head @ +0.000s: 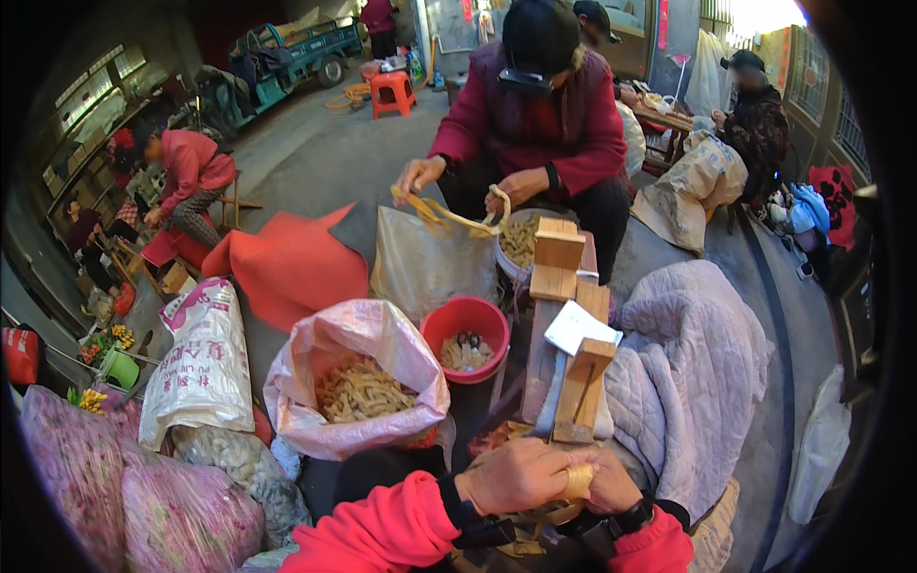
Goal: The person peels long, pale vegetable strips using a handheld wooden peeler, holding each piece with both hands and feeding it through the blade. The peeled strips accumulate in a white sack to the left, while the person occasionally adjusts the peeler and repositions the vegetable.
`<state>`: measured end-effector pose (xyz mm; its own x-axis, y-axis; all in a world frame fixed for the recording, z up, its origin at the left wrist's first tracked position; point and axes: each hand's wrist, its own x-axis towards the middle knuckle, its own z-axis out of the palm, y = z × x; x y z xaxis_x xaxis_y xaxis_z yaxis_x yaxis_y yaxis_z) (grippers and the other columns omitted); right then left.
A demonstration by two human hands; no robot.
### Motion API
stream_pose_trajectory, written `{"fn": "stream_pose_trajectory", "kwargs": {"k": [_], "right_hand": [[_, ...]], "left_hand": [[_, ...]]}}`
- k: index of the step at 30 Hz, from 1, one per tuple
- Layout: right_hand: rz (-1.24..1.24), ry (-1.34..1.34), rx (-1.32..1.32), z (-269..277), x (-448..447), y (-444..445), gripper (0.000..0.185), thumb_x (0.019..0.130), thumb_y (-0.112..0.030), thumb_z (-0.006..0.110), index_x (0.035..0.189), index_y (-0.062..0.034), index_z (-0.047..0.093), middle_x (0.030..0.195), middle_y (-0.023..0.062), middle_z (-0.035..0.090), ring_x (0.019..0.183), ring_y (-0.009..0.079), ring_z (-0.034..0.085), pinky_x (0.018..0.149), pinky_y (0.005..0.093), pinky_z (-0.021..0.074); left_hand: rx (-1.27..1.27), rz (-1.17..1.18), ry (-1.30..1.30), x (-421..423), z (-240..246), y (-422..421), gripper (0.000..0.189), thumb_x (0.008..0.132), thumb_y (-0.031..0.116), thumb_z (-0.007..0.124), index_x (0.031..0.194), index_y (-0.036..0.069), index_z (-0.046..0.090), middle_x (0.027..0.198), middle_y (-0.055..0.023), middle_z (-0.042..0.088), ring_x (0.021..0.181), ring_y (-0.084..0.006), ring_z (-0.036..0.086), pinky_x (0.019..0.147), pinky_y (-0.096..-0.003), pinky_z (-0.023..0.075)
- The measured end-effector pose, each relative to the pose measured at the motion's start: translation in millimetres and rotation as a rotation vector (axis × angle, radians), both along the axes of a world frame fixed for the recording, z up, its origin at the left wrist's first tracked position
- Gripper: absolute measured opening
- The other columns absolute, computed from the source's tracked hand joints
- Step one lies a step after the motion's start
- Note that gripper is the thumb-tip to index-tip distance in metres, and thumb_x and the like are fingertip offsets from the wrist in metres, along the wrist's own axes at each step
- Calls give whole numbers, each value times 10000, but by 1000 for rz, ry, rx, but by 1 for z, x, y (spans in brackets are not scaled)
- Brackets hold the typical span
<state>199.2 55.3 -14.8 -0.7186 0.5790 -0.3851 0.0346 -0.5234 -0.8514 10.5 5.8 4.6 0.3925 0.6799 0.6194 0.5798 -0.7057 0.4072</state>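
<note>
At the bottom centre, my left hand [519, 476] and my right hand [609, 483] meet, their fingers closed around a pale yellow folded strip [579, 480]. What the strip is made of I cannot tell. More such strips lie beneath my wrists. Just beyond my hands stands a wooden block fixture [582, 401] with a thin metal rod, set on a narrow bench. A folded white cloth or paper [582, 328] rests on it. Left of the bench are a red bucket [466, 374] with small pale pieces inside and an open pink woven sack [358, 437] of short tan folded pieces.
Across the bench a seated person [534, 136] holds a long yellowish strip over a white bucket [510, 261]. A quilted grey cover [688, 401] lies at right. Full sacks [193, 508] crowd the left, near a red sheet [294, 265]. Several other people sit farther off.
</note>
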Motion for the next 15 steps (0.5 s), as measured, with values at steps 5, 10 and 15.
{"fn": "stream_pose_trajectory", "kwargs": {"k": [5,10,15], "right_hand": [[207,368,-483,-11,6,-2,537,877,-419,709,1130,31,561,777,-2,580,528,34,467,449,168,337],[294,307,-402,-8,5,-6,464,891,-412,708,1071,-1,590,688,27,572,451,38,421,409,181,288],[23,238,-171,2,-4,-13,260,908,-245,708,1017,-21,632,730,34,629,460,43,453,413,183,302]], "left_hand": [[270,-74,23,-4,2,0,220,654,145,664,846,41,635,858,-74,655,631,-188,579,552,-305,437],[270,-111,-39,-4,1,8,211,558,177,661,686,50,551,680,-43,497,562,-199,498,513,-323,383],[227,-70,-153,0,-5,8,223,608,135,718,781,21,637,842,-84,606,736,-249,605,717,-379,507]]}}
